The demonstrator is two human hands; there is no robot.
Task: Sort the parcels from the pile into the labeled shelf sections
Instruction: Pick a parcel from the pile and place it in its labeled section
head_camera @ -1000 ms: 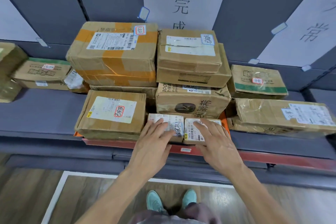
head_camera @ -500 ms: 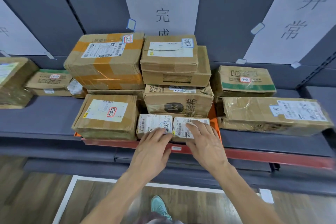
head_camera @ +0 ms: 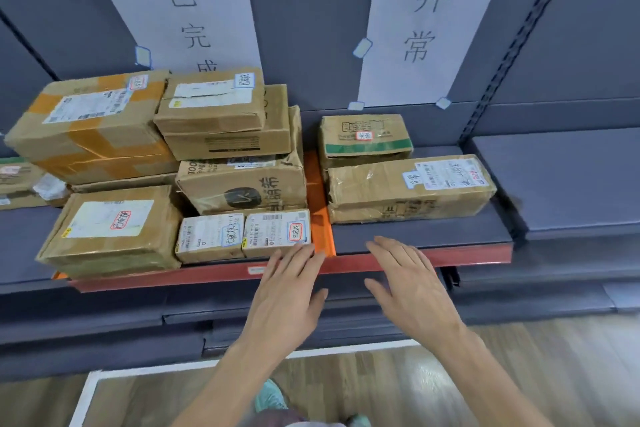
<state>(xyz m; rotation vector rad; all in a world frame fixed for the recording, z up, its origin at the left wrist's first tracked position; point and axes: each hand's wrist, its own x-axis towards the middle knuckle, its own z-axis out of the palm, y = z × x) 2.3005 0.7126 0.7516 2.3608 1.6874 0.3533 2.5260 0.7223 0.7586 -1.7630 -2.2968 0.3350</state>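
**Both hands were flat-fingered and empty.** The left hand [head_camera: 287, 291] lay at the shelf lip [head_camera: 433, 255], its fingertips [head_camera: 299, 253] by the front corner of the nearer small parcel [head_camera: 277, 232]; whether they touched it could not be told. The right hand [head_camera: 412, 291] hovered before bare shelf.

**Likely hazards.** A nudge from the left hand could push that parcel against the orange divider [head_camera: 317, 204] just beyond its fingertips, or tip it off the lip. Drawing out a lower box could bring down the top box [head_camera: 211, 100].

**Count.**
- Eight parcels stood beyond the left hand, two of them small, including the second small parcel [head_camera: 209, 236].
- Two stood beyond the right hand: the long parcel [head_camera: 408, 187] and the green-striped parcel [head_camera: 363, 139].
- There were two signs, the 已完成 sign [head_camera: 180, 3] and the 异常 sign [head_camera: 426, 10].
- Parcels far to the left were cut off and not counted.
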